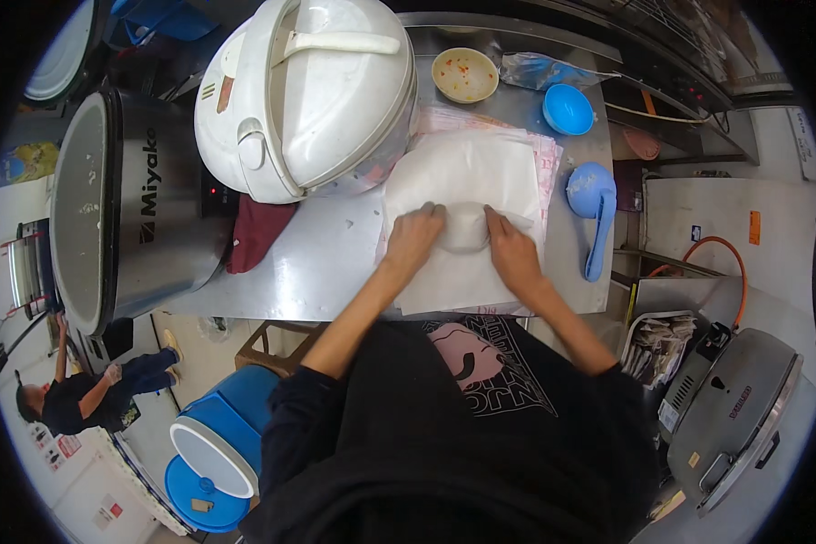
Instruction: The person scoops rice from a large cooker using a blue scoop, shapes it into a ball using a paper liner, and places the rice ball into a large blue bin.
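Observation:
My left hand and my right hand press in from either side on a rounded white paper bundle. The fingers of both hands pinch the paper at its sides, and what lies inside is hidden. Beneath it is a stack of white paper sheets, with pink-printed sheets showing at its edges. Right of the stack lies a blue rice scoop with white grains stuck on it. A blue bowl and a cream bowl with orange bits stand beyond the paper.
The steel table holds a large white-lidded container. A Miyako rice cooker stands left, beside a maroon cloth. Blue drums are low left. Another person stands farther left. A grey Getra appliance is at right.

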A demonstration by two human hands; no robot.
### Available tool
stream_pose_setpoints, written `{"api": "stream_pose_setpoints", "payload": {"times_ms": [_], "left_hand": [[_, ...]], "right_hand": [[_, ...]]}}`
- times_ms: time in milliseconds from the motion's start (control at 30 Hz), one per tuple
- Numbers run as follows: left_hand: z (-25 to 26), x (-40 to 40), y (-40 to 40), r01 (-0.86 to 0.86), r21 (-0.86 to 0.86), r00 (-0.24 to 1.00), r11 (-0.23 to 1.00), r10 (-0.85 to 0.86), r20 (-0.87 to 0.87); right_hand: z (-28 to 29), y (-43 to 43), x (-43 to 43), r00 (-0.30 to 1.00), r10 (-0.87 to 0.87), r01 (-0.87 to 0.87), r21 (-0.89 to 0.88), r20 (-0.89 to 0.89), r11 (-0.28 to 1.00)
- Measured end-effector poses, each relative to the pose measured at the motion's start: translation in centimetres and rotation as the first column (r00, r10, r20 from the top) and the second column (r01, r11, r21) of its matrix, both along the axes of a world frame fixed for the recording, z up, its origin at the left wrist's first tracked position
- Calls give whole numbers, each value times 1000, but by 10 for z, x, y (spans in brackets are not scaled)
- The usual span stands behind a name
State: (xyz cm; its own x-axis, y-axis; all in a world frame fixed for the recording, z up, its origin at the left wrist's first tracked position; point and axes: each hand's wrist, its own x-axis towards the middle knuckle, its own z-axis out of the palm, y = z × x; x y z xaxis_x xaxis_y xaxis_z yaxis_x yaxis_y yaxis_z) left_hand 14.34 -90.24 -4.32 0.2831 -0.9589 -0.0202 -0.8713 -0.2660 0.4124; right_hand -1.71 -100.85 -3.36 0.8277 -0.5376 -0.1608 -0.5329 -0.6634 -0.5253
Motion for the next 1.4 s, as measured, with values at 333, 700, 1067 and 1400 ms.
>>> {"api": "stream_pose_setpoints", "payload": {"times_ms": [333,700,1067,1400], "left_hand": [[-16,-70,23,-499,-58,718,864,375,-586],[42,-65,72,-548,-420,655,723,60,-753],[122,-21,261,-815,-408,415,412,-77,-906],[142,-23,525,-862,-503,433,-62,428,-793]], "right_hand": [[-20,62,19,674,-670,180,810,311,558],[30,108,47,450,-812,9,907,372,421],[67,274,102,444,166,-326,-13,881,945],[125,572,149,564,8,-613,412,826,675]]}}
